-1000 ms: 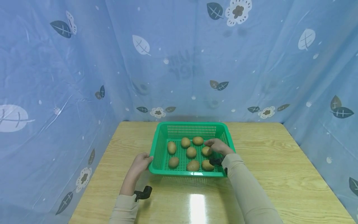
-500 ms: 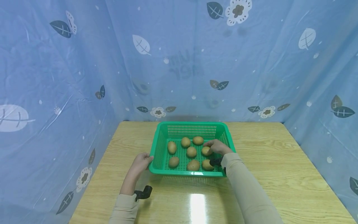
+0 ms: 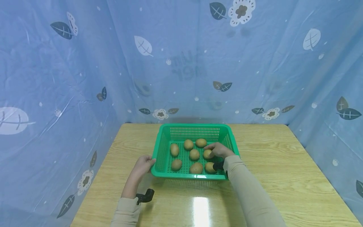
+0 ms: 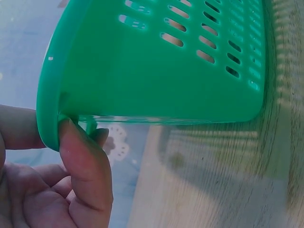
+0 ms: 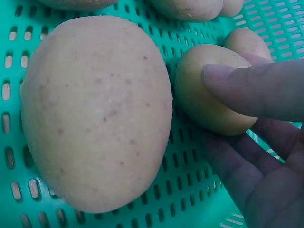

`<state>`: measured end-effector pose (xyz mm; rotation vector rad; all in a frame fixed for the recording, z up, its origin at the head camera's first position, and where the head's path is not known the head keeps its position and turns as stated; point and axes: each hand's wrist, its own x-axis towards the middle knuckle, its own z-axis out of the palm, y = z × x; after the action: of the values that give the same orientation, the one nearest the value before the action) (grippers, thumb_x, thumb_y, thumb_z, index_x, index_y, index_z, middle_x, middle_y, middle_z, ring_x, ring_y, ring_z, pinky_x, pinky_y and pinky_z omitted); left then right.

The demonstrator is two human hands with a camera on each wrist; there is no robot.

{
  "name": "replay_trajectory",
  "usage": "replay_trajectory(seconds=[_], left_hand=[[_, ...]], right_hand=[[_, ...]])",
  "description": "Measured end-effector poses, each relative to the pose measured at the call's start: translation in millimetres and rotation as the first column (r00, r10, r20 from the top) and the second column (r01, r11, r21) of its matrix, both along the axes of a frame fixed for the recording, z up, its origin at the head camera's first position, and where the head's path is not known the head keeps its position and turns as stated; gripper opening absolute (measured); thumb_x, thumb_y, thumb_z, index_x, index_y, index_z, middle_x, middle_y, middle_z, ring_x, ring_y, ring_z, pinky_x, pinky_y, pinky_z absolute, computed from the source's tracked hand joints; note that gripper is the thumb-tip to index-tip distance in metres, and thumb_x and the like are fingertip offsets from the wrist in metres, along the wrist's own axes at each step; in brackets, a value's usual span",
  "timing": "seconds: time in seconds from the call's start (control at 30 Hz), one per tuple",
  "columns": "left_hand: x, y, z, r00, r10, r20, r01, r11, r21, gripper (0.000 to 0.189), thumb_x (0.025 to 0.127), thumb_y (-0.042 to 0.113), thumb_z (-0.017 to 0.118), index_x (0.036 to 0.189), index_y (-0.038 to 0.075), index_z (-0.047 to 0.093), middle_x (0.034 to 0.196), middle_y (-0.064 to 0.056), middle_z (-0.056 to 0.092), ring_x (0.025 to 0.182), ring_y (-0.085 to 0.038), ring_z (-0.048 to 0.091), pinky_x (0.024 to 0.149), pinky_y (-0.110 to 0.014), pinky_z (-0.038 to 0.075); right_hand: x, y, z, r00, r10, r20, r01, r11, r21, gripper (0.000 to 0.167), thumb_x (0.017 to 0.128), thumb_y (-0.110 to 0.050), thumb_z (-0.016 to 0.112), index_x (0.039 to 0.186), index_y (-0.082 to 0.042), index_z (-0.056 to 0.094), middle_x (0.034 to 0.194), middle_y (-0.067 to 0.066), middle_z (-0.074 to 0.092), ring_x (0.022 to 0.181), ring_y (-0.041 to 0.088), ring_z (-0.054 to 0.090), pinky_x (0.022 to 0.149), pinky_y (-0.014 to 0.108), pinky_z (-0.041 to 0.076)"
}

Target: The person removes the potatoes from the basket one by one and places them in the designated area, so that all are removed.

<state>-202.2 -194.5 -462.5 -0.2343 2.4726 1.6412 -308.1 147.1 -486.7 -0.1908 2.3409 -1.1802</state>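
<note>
Several potatoes lie spread over the floor of a green plastic basket (image 3: 195, 176). My left hand (image 3: 142, 165) pinches the basket's left rim between thumb and fingers; in the left wrist view the thumb (image 4: 85, 166) presses the rim's edge. Inside the basket at the right, my right hand (image 3: 220, 150) grips a potato (image 3: 207, 154). The right wrist view has its thumb on top of this potato (image 5: 209, 95) and its fingers around the lower side. Close to that camera lies a larger potato (image 5: 97, 114), apart from the fingers.
The basket stands on a wooden table (image 3: 269, 164). A blue patterned curtain (image 3: 181, 63) hangs behind it and along both sides. Black wrist mounts (image 3: 145, 195) sit on the forearms, the right one above the front right potato (image 3: 210, 167).
My right hand has shifted slightly to the left, and the gripped potato has moved a little with it. My left hand stays on the rim.
</note>
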Motion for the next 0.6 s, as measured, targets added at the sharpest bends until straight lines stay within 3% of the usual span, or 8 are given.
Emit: replay_trajectory(seconds=[0.33, 0.6], left_hand=[[-0.3, 0.5, -0.8, 1.0, -0.004, 0.017, 0.004, 1.0, 0.005, 0.032, 0.098, 0.011, 0.045, 0.118, -0.014, 0.053, 0.103, -0.021, 0.063, 0.086, -0.02, 0.063, 0.075, -0.035, 0.054], [-0.3, 1.1, -1.7, 1.0, 0.001, 0.014, -0.002, 1.0, 0.016, 0.033, 0.098, 0.012, 0.045, 0.118, -0.013, 0.054, 0.102, -0.021, 0.064, 0.082, -0.018, 0.063, 0.073, -0.033, 0.053]], right_hand=[[1.9, -0.5, 1.0, 0.998, 0.025, -0.063, -0.022, 0.999, 0.041, 0.046, 0.083, -0.001, 0.064, 0.129, -0.005, 0.058, 0.139, 0.019, 0.048, 0.13, 0.042, 0.04, 0.103, 0.055, 0.037], [2.4, -3.1, 2.5, 0.998, 0.013, -0.065, -0.01, 0.999, 0.052, 0.048, 0.08, 0.0, 0.068, 0.127, -0.004, 0.059, 0.137, 0.019, 0.05, 0.131, 0.043, 0.039, 0.105, 0.056, 0.033]])
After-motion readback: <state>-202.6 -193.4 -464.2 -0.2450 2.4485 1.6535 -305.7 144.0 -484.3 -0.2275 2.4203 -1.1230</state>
